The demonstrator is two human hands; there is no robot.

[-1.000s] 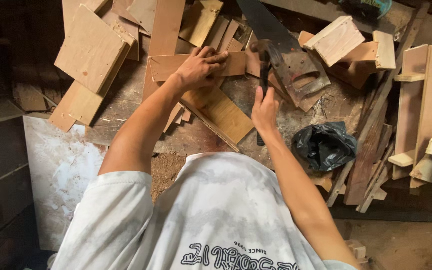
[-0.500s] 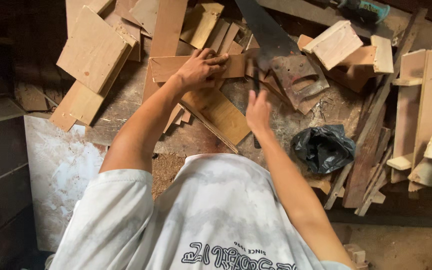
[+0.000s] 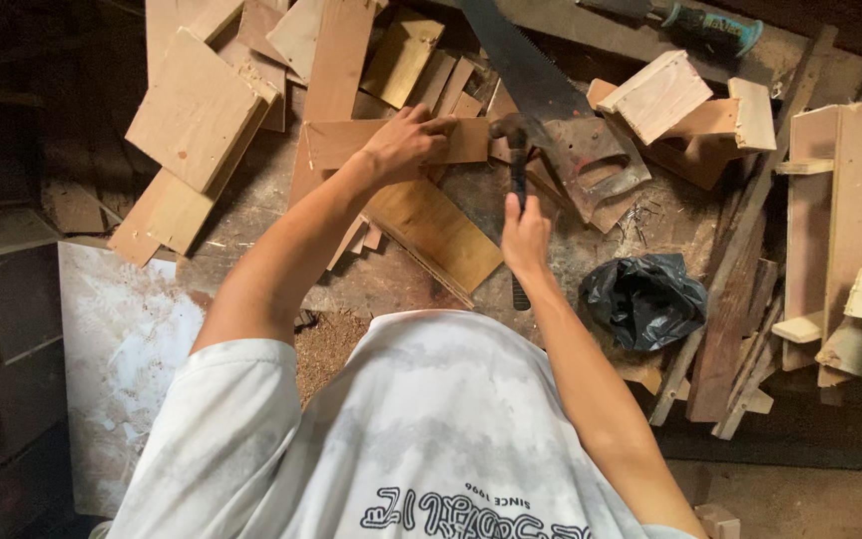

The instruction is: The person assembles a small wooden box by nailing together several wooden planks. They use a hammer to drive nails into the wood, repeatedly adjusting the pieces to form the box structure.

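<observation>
Grasping the dark handle of a hammer (image 3: 517, 170), the right hand (image 3: 525, 236) is clenched around the lower part of the shaft, with the handle's end showing below the fist. The hammer head now sits just beyond the grip, level with the right end of the plywood strip (image 3: 351, 145). Half a second ago the hand was lower and the hammer head was not visible above it; one second ago the tool stood upright in the fist. The head has therefore swung forward and down toward the strip, which reads as a striking stroke in progress.

Left hand (image 3: 406, 140) lies flat on the strip, fingers spread toward the hammer head, pressing the piece down. Its position is unchanged across the three views, so the strip remains held firm for the blow.

Whether a nail stands under the head cannot be told.

Beyond the grip lies a handsaw (image 3: 551, 100), blade pointing away. To the right of the grip sits a crumpled black plastic bag (image 3: 646, 299). Loose wood offcuts (image 3: 197, 110) surround the work area.
</observation>
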